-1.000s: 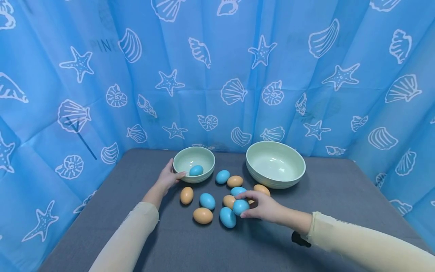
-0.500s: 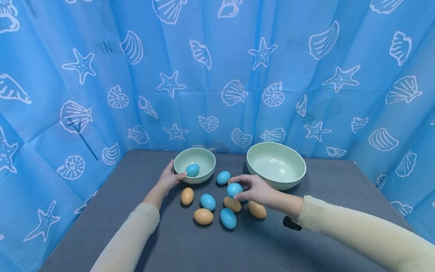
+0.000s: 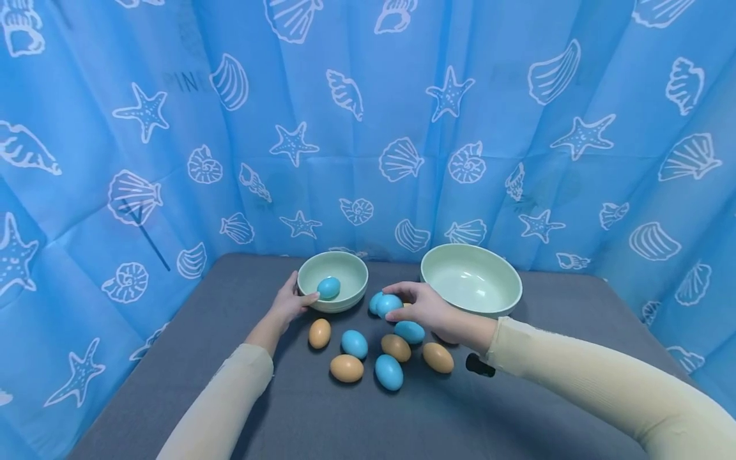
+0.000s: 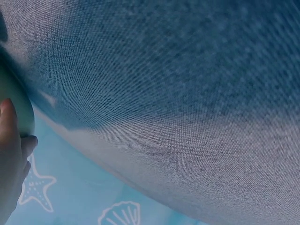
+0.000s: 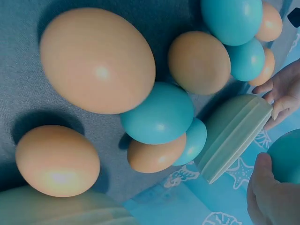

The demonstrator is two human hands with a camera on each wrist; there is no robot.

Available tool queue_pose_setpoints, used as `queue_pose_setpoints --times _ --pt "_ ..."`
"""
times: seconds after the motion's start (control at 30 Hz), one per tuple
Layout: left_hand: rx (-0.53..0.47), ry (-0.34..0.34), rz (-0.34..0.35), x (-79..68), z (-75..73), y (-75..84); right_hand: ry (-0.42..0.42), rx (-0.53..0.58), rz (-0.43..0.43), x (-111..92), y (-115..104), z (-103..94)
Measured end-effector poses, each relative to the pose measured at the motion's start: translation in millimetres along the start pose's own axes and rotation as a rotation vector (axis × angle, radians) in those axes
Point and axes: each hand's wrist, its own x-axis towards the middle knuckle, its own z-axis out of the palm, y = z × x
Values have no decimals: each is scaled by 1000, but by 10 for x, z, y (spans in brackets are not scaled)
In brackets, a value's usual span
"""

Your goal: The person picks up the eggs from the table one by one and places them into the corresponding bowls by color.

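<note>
My left hand (image 3: 289, 303) holds the smaller pale green bowl (image 3: 339, 305), thumb over its near left rim and fingers along its outer side. One blue egg (image 3: 329, 287) lies inside. My right hand (image 3: 425, 310) pinches another blue egg (image 3: 389, 306) between thumb and fingers, to the right of that bowl; the right wrist view shows this held egg (image 5: 287, 157) at its edge. Partly hidden behind it in the head view is a blue egg (image 3: 375, 303) on the table. In the left wrist view, fingers of the left hand (image 4: 11, 159) touch the bowl's side (image 4: 16, 101).
A larger pale green bowl (image 3: 471, 278) stands at the back right. Several blue and tan eggs lie on the grey table, among them a blue egg (image 3: 389, 372) and a tan egg (image 3: 438, 358) nearer the front. A blue curtain (image 3: 345, 160) hangs behind.
My right hand has carried the blue egg left and away from me, over the other eggs, toward the smaller bowl. The egg inside that bowl has rolled slightly left. My left hand keeps its hold.
</note>
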Motion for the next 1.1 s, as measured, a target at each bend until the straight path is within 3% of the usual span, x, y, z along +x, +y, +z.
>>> queue_pose_setpoints --times 0.27,0.5,0.7,0.97,1.1 --pt "-3 2 14 7 10 -12 20 -42 52 105 -45 50" --pt "-10 -1 12 19 10 -16 27 -44 -21 201 -50 65" --pt "-1 0 11 20 5 -19 38 -1 -33 306 -64 85" --pt "-8 0 -1 25 2 -14 35 -89 -96 390 -87 102" --pt "-10 1 -7 24 -1 -12 46 -78 -71 457 -93 131"
